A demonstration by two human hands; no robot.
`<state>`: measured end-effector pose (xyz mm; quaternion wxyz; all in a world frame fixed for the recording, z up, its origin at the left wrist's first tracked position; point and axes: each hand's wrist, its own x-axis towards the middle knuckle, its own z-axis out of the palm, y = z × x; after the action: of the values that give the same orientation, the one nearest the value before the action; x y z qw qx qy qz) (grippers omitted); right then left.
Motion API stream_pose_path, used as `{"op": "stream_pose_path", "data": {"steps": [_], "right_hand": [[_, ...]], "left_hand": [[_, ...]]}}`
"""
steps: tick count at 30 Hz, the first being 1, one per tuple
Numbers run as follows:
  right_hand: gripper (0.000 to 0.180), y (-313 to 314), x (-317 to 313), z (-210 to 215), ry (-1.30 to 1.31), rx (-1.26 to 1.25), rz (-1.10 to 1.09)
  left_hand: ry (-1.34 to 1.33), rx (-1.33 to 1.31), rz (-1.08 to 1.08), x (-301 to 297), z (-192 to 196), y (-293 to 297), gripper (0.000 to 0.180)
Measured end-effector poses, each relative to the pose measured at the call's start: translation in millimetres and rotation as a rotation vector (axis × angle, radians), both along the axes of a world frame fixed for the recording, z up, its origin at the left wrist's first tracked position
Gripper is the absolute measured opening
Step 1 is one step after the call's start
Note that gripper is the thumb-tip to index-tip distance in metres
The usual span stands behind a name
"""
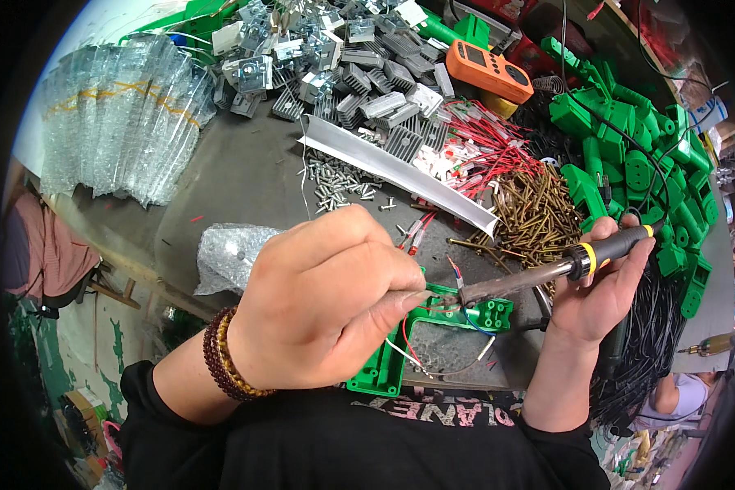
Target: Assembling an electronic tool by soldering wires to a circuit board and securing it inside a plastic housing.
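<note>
Green plastic frame (pixel 384 369) lies at the near edge of the tabletop (pixel 245 175), and most of it is hidden under the left hand (pixel 322 302), so only its lower corner and a strip by the right end show. That left hand is closed in a pinch, thumb and fingertips pressed together on something thin at the frame; what it pinches is too small to make out, though thin wires (pixel 408 347), red, white and blue, loop out from beneath it. A beaded bracelet (pixel 224 355) sits on the left wrist. The right hand (pixel 600 294) is wrapped around the black and yellow handle of a soldering iron (pixel 547 273), whose dark shaft slants down to the left and ends right at the frame, close to the left fingertips; the exact contact spot is blurred.

Beyond the hands, a heap of brass-coloured screws (pixel 535 212) lies just behind the iron, a long white strip (pixel 400 171) crosses the tabletop, and small silver screws (pixel 339 184) are scattered beside it. Grey finned metal parts (pixel 359 73) pile up farther back, next to an orange handheld meter (pixel 488 69). Green plastic housings (pixel 637 147) crowd the right side, with red wires (pixel 486 147) between. Clear plastic bags (pixel 118 114) at far left are bent by the lens.
</note>
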<state>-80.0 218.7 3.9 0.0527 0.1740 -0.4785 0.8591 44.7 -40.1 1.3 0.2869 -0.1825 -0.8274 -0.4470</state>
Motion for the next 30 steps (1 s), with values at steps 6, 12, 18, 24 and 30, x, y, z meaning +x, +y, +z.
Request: {"op": "stream_pose_path", "data": {"steps": [6, 12, 18, 24, 30], "right_hand": [[0.038, -3.1, -0.5, 3.3, -0.034, -0.027, -0.094], [0.038, -0.2, -2.4, 2.8, -0.015, -0.018, -0.086], [0.039, -0.7, -3.2, 1.3, -0.014, -0.036, -0.049], [0.038, 5.7, -6.2, 7.0, 0.010, -0.036, -0.105], [0.036, 20.3, -22.3, 5.3, 0.038, -0.021, -0.082]], "left_hand": [[0.035, -0.021, 0.051, -5.0, 1.0, 0.5, 0.010], [0.030, -0.014, 0.057, -9.5, -1.5, 3.4, 0.010], [0.025, -0.045, 0.038, -11.7, -0.9, 0.4, 0.011], [-0.007, -0.013, 0.137, -9.0, -2.4, 0.2, 0.008], [-0.424, 0.096, 0.007, -20.7, -2.8, -9.1, 0.021]]}}
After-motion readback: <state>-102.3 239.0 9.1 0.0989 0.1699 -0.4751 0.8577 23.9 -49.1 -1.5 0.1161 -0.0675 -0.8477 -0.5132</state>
